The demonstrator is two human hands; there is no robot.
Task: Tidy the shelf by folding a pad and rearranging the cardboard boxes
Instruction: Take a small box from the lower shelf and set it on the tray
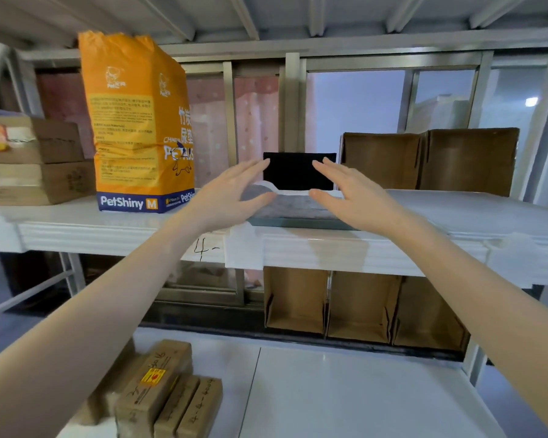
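Both hands, left hand (234, 194) and right hand (345, 191), reach with fingers straight and spread toward the grey pad (298, 207) lying on the shelf (108, 229); best pinch matching corners, then fold evenly.

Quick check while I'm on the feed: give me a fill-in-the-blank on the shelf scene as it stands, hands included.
1. The grey pad lies flat on the white shelf between the ____ pet-pad bag and the open brown boxes.
2. Left hand and right hand both have ____ fingers.
3. Under this shelf stand ____ open cardboard bins.

Missing words: orange; straight; three
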